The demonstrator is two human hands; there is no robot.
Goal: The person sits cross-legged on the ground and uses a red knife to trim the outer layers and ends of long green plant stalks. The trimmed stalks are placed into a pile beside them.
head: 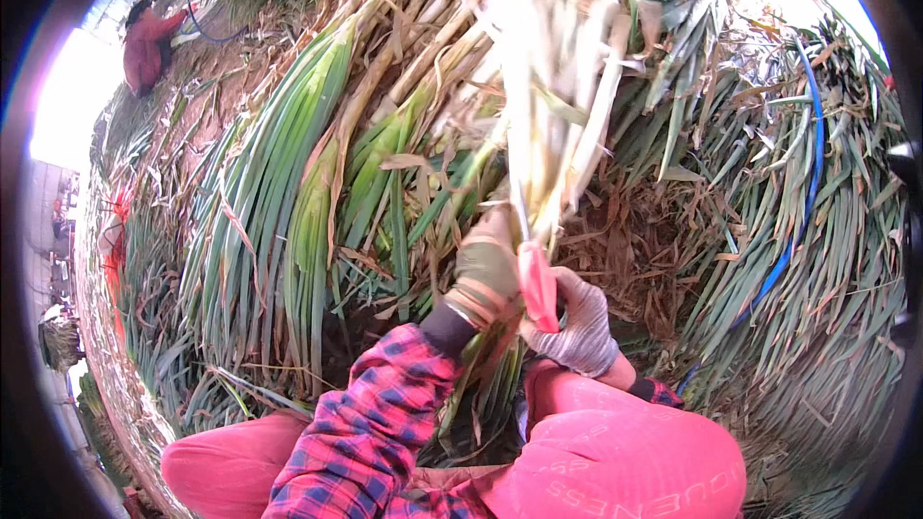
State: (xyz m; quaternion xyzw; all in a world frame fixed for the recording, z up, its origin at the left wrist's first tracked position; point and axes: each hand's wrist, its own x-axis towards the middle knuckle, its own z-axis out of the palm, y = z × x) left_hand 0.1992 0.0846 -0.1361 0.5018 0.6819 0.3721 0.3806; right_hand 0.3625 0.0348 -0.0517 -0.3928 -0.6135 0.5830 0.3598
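Note:
My left hand (487, 270), in an olive and tan glove, grips a bunch of large green onions (555, 115) near the middle. Their pale stems point away from me, blurred at the far end, and the green leaves (497, 382) hang down between my knees. In a grey knit glove, my right hand (577, 328) is closed around the red handle (538, 288) of a tool. A narrow blade-like part runs up from the handle against the stems; blur hides its exact shape. Just left of the bunch lie more green onions (296, 151) with dry brown outer leaves.
Heaped green onions (815, 245) fill the right side, with a blue strap (789, 252) across them. Dry leaf scraps (627, 259) litter the ground ahead. Orange-red ties (114, 267) lie at the left edge. A person in red (148, 47) is at the far left.

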